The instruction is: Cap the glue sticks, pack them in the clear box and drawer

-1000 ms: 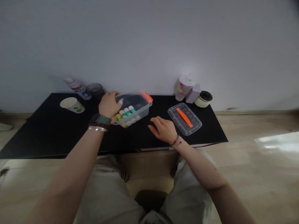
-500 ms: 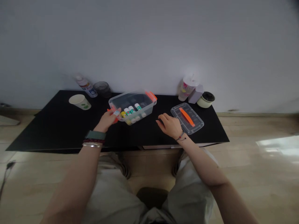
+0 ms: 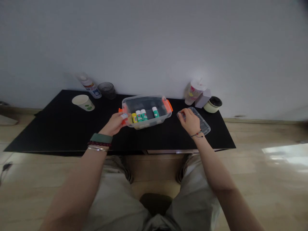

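A clear plastic storage box (image 3: 150,123) with orange latches sits uncovered at the middle of the black table. Glue sticks lie inside: one yellow glue stick (image 3: 134,117) at the left, two green ones with white caps beside it, and another green glue stick (image 3: 155,112) farther right. My left hand (image 3: 115,124) grips the box's left end at the orange latch. The clear lid (image 3: 204,124) lies flat to the right. My right hand (image 3: 190,121), fingers curled together, is over the lid's left part and covers its handle; whether it grips anything is hidden.
A white paper cup (image 3: 83,102) lies tipped at the left, with a spray can (image 3: 91,88) and a dark glass (image 3: 107,90) behind it. Against the wall at the right stand a lidded plastic cup (image 3: 193,93), a pale box (image 3: 203,98) and a cream jar (image 3: 212,105).
The box has shifted right and turned slightly, with my left hand on it; the right green glue stick now lies apart from the others. My right hand has moved right, over the lid.
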`<state>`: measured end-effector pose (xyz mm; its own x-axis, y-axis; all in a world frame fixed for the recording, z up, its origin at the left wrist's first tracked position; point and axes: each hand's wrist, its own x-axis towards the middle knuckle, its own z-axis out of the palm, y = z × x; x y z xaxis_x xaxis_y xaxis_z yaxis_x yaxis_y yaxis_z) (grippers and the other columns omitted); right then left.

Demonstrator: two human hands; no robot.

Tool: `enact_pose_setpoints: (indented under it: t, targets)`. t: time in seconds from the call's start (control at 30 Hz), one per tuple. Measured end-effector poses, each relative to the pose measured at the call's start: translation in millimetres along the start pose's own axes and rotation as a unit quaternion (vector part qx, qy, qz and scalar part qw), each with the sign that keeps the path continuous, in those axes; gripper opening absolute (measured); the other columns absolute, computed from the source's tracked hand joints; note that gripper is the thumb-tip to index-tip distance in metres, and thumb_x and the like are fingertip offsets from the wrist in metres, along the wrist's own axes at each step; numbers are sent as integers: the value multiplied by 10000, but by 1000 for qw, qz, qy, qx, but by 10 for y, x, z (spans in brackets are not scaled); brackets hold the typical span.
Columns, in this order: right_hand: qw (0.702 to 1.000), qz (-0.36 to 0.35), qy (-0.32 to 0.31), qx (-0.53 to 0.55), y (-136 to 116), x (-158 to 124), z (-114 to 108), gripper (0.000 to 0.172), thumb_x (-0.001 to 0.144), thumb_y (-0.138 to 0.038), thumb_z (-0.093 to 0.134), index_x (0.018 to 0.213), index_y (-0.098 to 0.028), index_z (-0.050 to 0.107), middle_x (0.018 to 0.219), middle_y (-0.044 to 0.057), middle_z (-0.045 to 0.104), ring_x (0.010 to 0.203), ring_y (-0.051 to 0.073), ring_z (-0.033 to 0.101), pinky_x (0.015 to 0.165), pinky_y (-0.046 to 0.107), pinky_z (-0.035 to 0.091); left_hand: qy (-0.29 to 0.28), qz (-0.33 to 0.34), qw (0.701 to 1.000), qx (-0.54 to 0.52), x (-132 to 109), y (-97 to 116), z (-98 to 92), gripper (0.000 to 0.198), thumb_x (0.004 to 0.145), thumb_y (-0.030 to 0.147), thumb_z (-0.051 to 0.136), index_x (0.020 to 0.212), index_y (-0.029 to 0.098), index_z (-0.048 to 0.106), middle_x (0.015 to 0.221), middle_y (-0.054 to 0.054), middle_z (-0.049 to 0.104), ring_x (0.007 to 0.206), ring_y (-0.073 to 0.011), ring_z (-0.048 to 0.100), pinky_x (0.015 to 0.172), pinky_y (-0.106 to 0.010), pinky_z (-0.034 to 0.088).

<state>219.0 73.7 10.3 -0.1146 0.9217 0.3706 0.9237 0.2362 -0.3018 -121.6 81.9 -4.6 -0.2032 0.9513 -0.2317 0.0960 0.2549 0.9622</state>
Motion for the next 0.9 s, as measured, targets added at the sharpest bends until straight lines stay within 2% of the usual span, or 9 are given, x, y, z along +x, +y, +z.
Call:
enact_pose_setpoints:
  t: [0.07,0.13,0.27,0.43,0.67,0.8,0.9]
  targets:
    - [999,30,-3,12,78,36,-9,288,983,-415,450,1020,-189,624,1009,92,660,846,212,603,629,284,362,-34,-64,996,-53,-46,14,44,138,783,229,661,853,111,663,818,-81,726,800,-194,695,743,-349,603]
    - [998,52,-14,32,146,61,-7,281,978,-420,455,1008,-192,617,1006,91,664,854,216,608,654,292,384,-67,-94,990,-83,-92,22,101,181,747,233,686,882,113,681,825,-77,730,771,-184,700,700,-314,602]
    - [991,83,-60,80,260,82,22,330,995,-456,407,958,-199,611,940,88,696,856,227,630,690,305,407,-121,-97,984,-84,-171,13,238,264,666,246,747,892,114,710,805,-84,736,719,-187,704,639,-302,597]
    - [984,130,-95,74,346,65,24,397,990,-522,391,967,-206,629,863,96,713,804,251,647,675,317,406,-137,-85,984,-78,-213,-24,369,281,635,289,770,851,116,719,801,-80,740,726,-198,708,636,-313,598]
    - [981,136,-134,47,406,22,20,402,981,-548,392,1047,-230,629,899,84,724,856,257,665,714,312,436,-154,-102,981,-65,-189,-91,418,343,589,350,825,842,139,730,819,-71,737,806,-221,710,688,-320,594]
    - [977,170,-125,42,646,98,-17,414,981,-552,378,1020,-231,637,922,75,723,867,253,668,721,317,453,-177,-102,977,-65,-195,-85,405,480,523,421,881,878,134,735,855,-74,735,834,-218,700,748,-329,577]
    - [970,218,-102,-18,928,155,-14,364,963,-498,446,1081,-211,635,1027,99,708,960,269,659,768,333,469,-182,-94,977,-51,-199,-76,393,519,503,473,887,859,130,731,855,-79,732,837,-223,694,751,-341,569]
